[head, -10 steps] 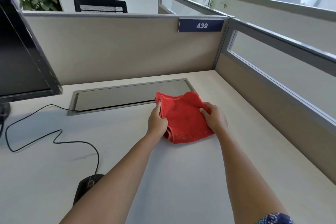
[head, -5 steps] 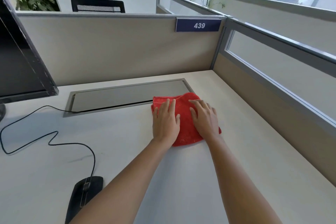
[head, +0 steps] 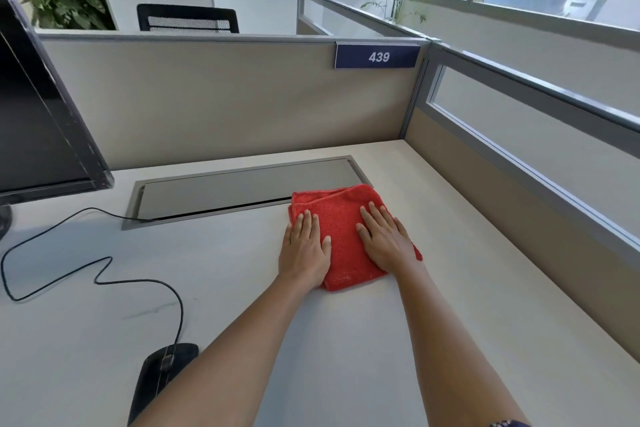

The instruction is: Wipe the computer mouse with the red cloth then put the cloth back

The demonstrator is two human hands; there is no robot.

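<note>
We rest both hands flat, fingers spread, on the folded cloth [head: 341, 234] by the counter [head: 450, 322] hatch: left hand [head: 304, 246], right hand [head: 386, 239]. Mouse [head: 161, 378] lies near-left of cloth, long axis roughly fwd-back, so left is nearer.

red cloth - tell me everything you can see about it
The red cloth looks like terry or microfibre, with a stitched hem along its far edge. It is folded into a rough square of several layers and lies flat on the pale desk, its far edge overlapping the grey cable hatch. The left hand rests palm down on its left edge, partly on the desk, and the right hand lies flat on its right half, fingers spread. Neither hand grips it.
</note>
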